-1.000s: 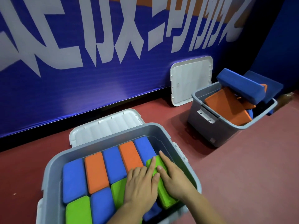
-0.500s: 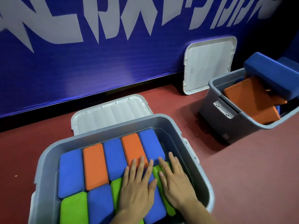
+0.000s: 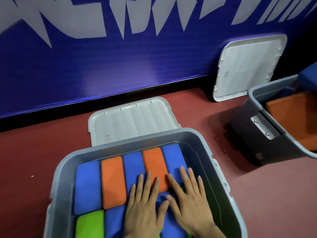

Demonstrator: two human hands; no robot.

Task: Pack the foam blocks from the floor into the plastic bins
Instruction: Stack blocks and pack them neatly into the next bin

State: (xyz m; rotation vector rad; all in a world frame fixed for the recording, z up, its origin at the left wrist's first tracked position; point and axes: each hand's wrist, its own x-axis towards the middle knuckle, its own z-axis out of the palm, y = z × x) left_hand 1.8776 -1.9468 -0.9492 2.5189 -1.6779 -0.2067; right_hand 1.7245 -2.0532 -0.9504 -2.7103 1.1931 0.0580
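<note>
A grey plastic bin (image 3: 211,162) stands on the floor right below me. It is packed flat with blue, orange and green foam blocks: a blue block (image 3: 88,184) at the left, an orange block (image 3: 113,181) beside it, a green block (image 3: 90,224) at the near left. My left hand (image 3: 145,206) and my right hand (image 3: 190,198) lie side by side, fingers straight and spread, pressing flat on the blocks in the bin's right half. A second grey bin (image 3: 257,93) at the right edge holds a big orange block (image 3: 291,115).
A white lid (image 3: 132,121) lies flat on the red floor behind the near bin. Another white lid (image 3: 248,66) leans against the blue banner wall (image 3: 120,66). Bare red floor (image 3: 274,194) lies right of the near bin.
Both hands slid forward over the blocks and flattened out; the green block that stuck up under the right hand now lies pressed down among the others. The view dropped and moved closer.
</note>
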